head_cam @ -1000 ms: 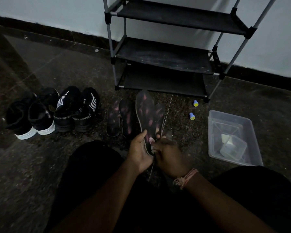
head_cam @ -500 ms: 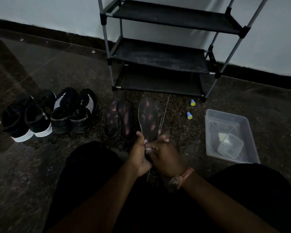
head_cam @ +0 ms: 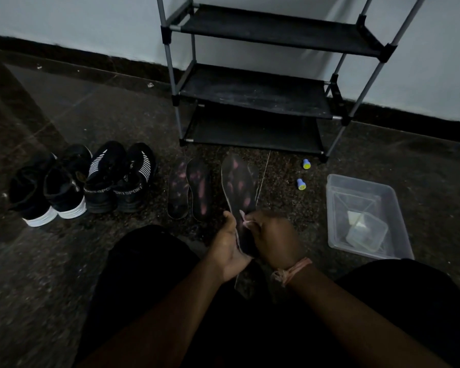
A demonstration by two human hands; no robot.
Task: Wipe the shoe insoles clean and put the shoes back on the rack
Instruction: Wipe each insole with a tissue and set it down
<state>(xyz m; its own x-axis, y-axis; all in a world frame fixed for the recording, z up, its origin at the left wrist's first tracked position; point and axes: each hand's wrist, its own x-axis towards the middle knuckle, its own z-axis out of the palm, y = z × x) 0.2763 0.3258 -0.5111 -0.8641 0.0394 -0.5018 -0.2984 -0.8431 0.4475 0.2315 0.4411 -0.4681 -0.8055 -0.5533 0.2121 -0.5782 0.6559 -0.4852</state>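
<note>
My left hand [head_cam: 227,248] grips the heel end of a dark insole with pink blotches [head_cam: 238,185], which points away from me. My right hand [head_cam: 272,236] presses a small pinkish wipe [head_cam: 246,221] against that insole with curled fingers. Another insole [head_cam: 253,176] seems to lie just behind it. Two more blotched insoles [head_cam: 190,189] lie side by side on the floor to the left. Two pairs of black shoes [head_cam: 85,181] stand further left. The black three-shelf shoe rack [head_cam: 255,102] stands by the wall with bare shelves.
A clear plastic tub [head_cam: 364,216] holding a smaller clear container sits on the floor at the right. Two small blue and yellow caps [head_cam: 302,183] lie near the rack's right foot. A thin stick [head_cam: 263,173] lies beside the insoles. My dark-clothed knees fill the foreground.
My right hand has slid the wipe a little along the held insole, near its heel half. The insole is still in my left hand.
</note>
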